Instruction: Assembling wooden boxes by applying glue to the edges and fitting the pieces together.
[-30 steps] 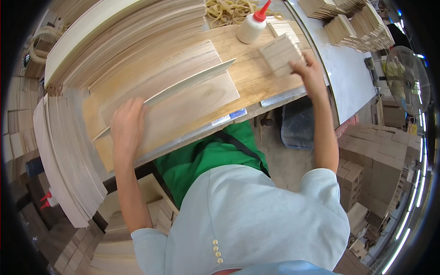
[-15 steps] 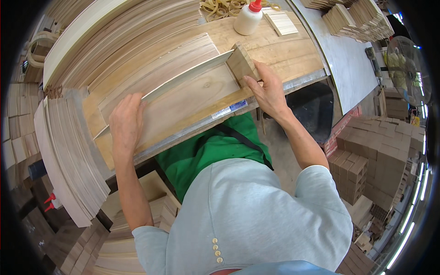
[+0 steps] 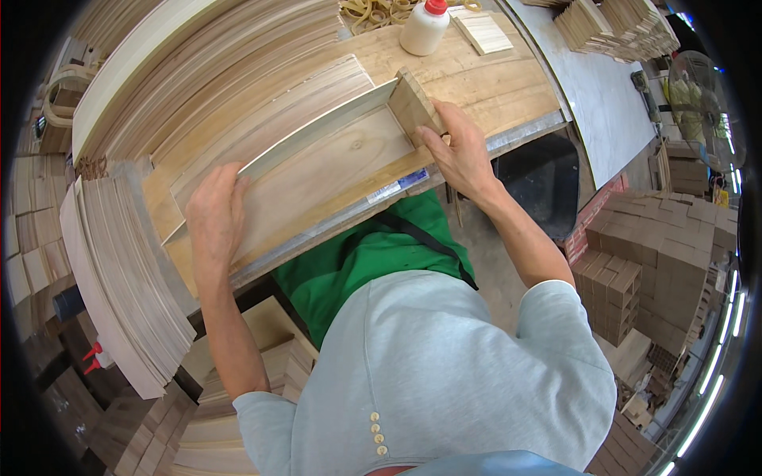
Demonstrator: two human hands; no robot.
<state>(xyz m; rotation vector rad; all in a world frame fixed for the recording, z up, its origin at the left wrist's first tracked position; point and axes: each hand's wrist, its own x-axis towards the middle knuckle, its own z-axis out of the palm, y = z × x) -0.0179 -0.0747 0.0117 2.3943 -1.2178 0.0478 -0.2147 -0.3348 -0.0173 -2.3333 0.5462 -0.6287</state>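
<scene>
A shallow, partly built wooden box [image 3: 341, 151] lies on the workbench in front of me. It shows a flat bottom panel, a thin long side board [image 3: 317, 123] along its far edge and a short, thicker end board [image 3: 414, 107] at the right. My left hand [image 3: 216, 208] is closed over the box's left end, fingers across the far edge and thumb inside. Whatever stands under that palm is hidden. My right hand [image 3: 460, 151] pinches the end board from outside, thumb on the near side. The end board meets the long side board at the far right corner.
Beyond the box stand a white glue bottle with a red cap [image 3: 425, 28], small wooden panels [image 3: 482, 30] and a pile of tan bands [image 3: 377, 14]. Long boards [image 3: 214, 71] are stacked behind, and thin sheets [image 3: 127, 278] at the left. A black bin [image 3: 538, 186] sits right of the bench.
The end board has shifted slightly left with my right hand, and more of the long side board's inner face shows. Both hands keep their grip. The whole view has shifted a little.
</scene>
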